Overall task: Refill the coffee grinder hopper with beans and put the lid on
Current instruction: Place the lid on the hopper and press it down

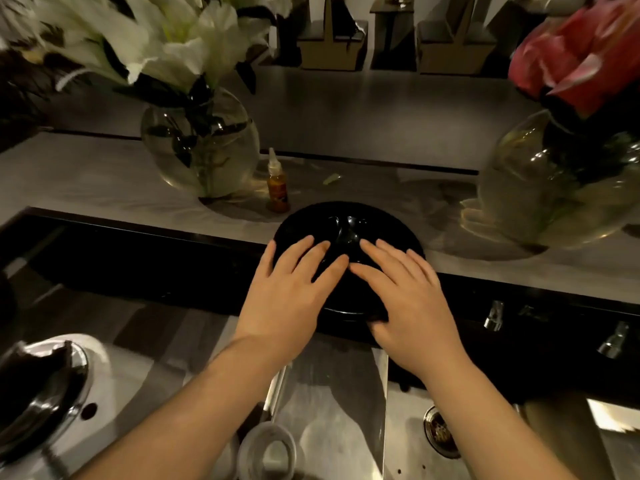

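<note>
A round black lid [346, 218] sits on top of the coffee grinder hopper in the middle of the view. The hopper and the beans below it are hidden. My left hand [291, 292] lies flat on the lid's left half with straight, spread fingers. On the right half, my right hand [405, 299] presses down flat, its thumb at the lid's near rim. The fingertips of both hands nearly meet at the lid's centre.
A glass vase of white lilies [201, 143] stands at the back left and one with pink flowers [554, 188] at the right. A small amber dropper bottle [277, 185] is just behind the lid. Steel counter with a drain [440, 433] lies below.
</note>
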A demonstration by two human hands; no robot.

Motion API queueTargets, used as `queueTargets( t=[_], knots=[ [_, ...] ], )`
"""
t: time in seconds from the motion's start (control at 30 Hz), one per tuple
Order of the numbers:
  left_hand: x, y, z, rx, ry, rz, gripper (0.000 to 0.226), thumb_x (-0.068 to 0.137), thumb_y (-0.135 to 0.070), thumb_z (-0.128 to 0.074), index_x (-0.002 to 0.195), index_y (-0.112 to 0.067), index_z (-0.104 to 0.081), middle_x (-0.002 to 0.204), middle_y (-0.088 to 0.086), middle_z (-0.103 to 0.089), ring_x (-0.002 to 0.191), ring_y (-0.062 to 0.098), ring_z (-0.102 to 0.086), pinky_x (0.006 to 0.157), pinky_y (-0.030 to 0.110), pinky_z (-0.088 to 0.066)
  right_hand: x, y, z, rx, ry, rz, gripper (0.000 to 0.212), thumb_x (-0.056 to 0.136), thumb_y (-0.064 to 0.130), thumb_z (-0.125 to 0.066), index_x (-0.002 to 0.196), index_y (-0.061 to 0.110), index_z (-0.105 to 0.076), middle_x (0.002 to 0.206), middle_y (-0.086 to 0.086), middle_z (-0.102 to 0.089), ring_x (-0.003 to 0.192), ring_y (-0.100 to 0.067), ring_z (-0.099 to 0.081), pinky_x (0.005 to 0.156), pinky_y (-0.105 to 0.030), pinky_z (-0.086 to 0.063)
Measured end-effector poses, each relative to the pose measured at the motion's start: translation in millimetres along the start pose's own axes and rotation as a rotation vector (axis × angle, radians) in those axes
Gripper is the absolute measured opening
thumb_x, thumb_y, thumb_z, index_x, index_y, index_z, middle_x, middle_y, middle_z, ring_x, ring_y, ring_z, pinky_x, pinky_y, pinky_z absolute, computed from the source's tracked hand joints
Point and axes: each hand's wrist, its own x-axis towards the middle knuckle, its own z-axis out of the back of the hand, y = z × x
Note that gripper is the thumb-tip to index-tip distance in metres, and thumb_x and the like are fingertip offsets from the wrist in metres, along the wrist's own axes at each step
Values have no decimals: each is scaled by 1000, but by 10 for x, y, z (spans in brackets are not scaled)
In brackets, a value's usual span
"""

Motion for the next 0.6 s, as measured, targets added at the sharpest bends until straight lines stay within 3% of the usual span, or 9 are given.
queueTargets(
  t=[0.1, 0.27, 0.43, 0.53, 0.6],
  knots=[
    [-179, 60, 240, -20, -224, -108, 48, 91, -6, -55, 134, -15, -76, 140, 13, -74, 135, 35, -69, 116, 62, -50, -147, 104, 156, 22, -53, 44, 98, 65, -5, -90, 153, 25, -59, 167, -1, -52, 159, -23, -43, 129, -51, -33],
    [-422, 99, 849, -48, -367, -224, 52, 115, -7, -28, 128, -11, -78, 137, 8, -77, 128, 26, -74, 108, 51, -60, -266, 391, 487, 80, -220, 167, 77, 81, -11, -75, 150, 20, -64, 160, 2, -60, 155, -21, -49, 123, -57, -45],
    [-790, 191, 1728, 25, -518, -238, 35, 116, -12, -48, 126, -15, -81, 136, 3, -77, 129, 23, -73, 107, 49, -60, -224, 906, 984, 173, -361, 364, 40, 109, 17, -55, 149, 17, -62, 158, 0, -61, 155, -24, -50, 122, -61, -43],
    [-1101, 290, 2226, 104, -583, -190, 32, 115, -12, -52, 126, -16, -82, 137, 2, -77, 130, 24, -73, 108, 48, -58, -102, 1312, 1271, 191, -422, 496, 39, 116, 35, -46, 146, 15, -62, 155, -2, -62, 153, -28, -52, 120, -65, -43],
    [-1344, 382, 2496, 155, -610, -139, 32, 115, -12, -52, 127, -15, -81, 138, 2, -76, 131, 26, -72, 108, 50, -58, 25, 1599, 1416, 211, -444, 607, 38, 116, 32, -49, 143, 12, -64, 152, -5, -64, 151, -33, -54, 117, -67, -44]
  ],
)
